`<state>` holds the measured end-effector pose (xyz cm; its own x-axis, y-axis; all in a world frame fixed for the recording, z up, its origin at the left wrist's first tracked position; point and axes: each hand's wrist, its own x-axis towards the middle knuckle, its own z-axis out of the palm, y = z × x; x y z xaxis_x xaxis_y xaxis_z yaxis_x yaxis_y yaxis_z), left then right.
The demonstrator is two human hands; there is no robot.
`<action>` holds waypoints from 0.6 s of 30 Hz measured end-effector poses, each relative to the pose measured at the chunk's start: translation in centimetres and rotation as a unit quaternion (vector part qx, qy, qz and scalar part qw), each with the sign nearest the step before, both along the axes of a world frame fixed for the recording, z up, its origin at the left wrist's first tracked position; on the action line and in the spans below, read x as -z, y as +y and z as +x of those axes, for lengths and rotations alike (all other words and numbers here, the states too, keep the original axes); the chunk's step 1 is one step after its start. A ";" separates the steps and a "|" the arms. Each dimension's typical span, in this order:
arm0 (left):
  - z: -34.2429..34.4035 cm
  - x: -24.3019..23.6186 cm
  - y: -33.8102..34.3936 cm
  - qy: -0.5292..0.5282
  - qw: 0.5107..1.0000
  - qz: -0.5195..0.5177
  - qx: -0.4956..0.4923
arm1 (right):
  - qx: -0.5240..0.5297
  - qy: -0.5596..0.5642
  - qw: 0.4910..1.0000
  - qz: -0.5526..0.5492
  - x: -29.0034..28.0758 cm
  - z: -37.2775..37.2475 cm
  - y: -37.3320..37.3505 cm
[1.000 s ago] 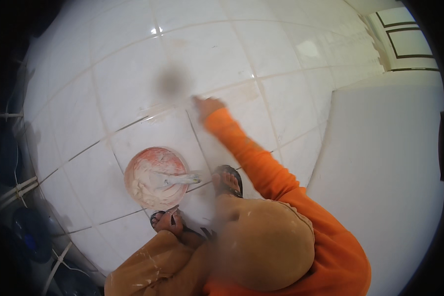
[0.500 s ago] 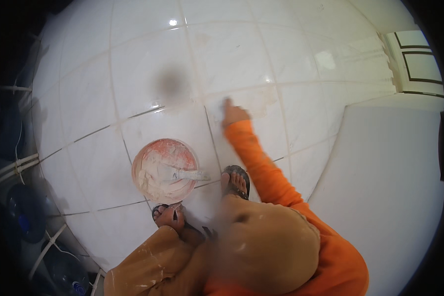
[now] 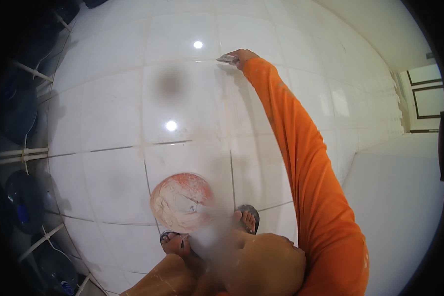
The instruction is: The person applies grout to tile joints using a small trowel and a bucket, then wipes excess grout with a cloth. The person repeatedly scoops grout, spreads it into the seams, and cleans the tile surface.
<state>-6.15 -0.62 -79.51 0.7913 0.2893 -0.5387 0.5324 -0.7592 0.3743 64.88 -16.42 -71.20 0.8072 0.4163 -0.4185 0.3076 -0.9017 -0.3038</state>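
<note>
My right hand (image 3: 244, 55), at the end of an orange sleeve, reaches far forward over the white tiled floor (image 3: 106, 187). Its fingers are closed on a small, flat, greyish-white scraper (image 3: 228, 59), whose edge is at or just above the tiles near a pale grout line; contact is unclear. Close to my feet stands a red bowl (image 3: 200, 181) smeared with whitish paste (image 3: 168, 209). A pale tool handle (image 3: 196, 209) in the bowl is partly lost in a blurred smudge. My left hand is out of view.
Large blue water bottles (image 3: 24, 202) sit on a white rack (image 3: 39, 153) along the left. A broad white surface (image 3: 399, 197) rises at the right, with a dark-trimmed white door (image 3: 427, 101) beyond. My sandalled feet (image 3: 246, 219) are near the bowl. Some joints are dark, others pale.
My right hand has moved forward from the tiles just beyond the bowl, straightening the arm. The view has shifted, so bowl and feet appear lower. The scraper now shows clearly.
</note>
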 end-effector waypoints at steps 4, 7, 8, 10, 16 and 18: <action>-0.3 0.2 0.1 0.043 0.998 -0.036 -0.020 | -0.056 -0.037 0.994 -0.091 2.1 2.9 2.2; -0.6 0.6 -0.1 0.014 1.000 0.011 -0.001 | -0.106 -0.038 0.986 -0.120 2.4 1.0 0.9; -0.5 0.6 -0.3 -0.003 1.000 0.013 -0.004 | -0.116 -0.036 0.982 -0.143 2.2 -0.2 0.0; -0.3 0.4 -0.5 -0.046 0.999 0.020 -0.008 | -0.129 -0.008 0.982 -0.141 1.6 -3.9 -1.9; 1.6 -1.5 -0.6 -0.181 0.983 0.029 -0.014 | -0.174 0.059 0.967 -0.178 1.2 -19.8 -5.9; 1.8 -1.6 -0.5 -0.187 0.982 0.002 -0.033 | -0.172 0.071 0.967 -0.173 0.6 -20.3 -6.0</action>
<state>-4.38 -1.10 -77.93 0.9132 0.3478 -0.2126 0.4060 -0.7293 0.5507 44.63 -22.40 -71.79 0.5706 0.4655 -0.6766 0.5846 -0.8088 -0.0634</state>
